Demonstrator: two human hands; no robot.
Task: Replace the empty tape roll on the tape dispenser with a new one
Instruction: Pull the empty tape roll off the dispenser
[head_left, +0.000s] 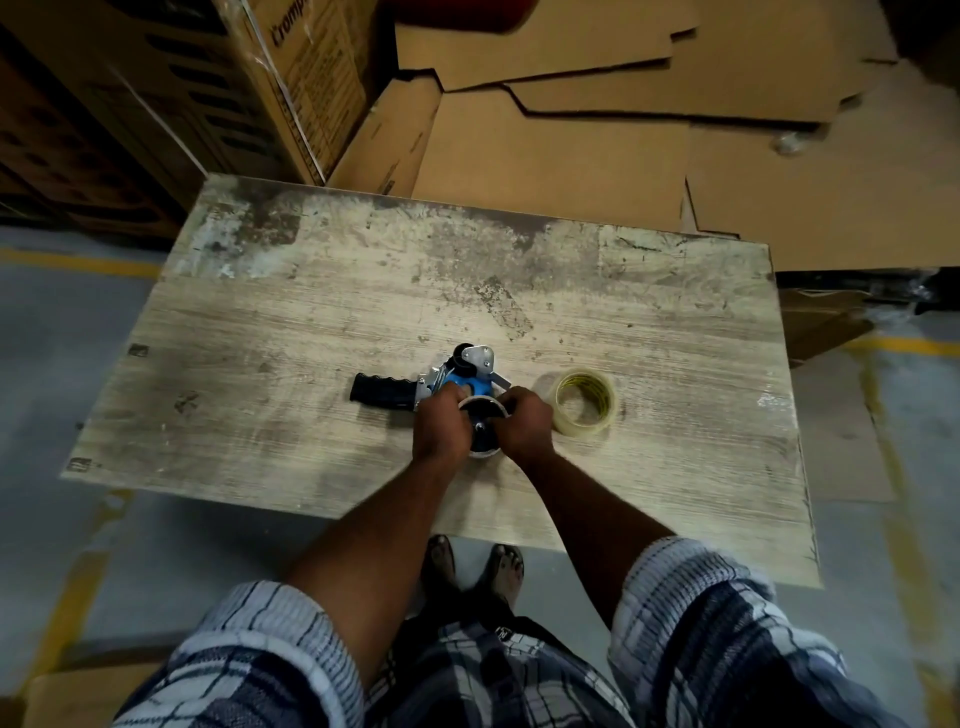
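A blue and metal tape dispenser (470, 371) with a black handle lies flat on the worn wooden table (311, 312), handle pointing left. On its black hub sits the empty white cardboard tape roll (485, 452). My left hand (441, 428) grips the roll's left side and my right hand (524, 421) grips its right side. Both hands hide most of the roll. A new roll of clear tape (583, 402) lies flat on the table just right of my right hand, not touched.
Flattened cardboard sheets (623, 130) lie beyond the table's far edge. A stack of printed cartons (182, 93) stands at the back left. Grey floor with yellow lines surrounds the table. My feet show below its near edge.
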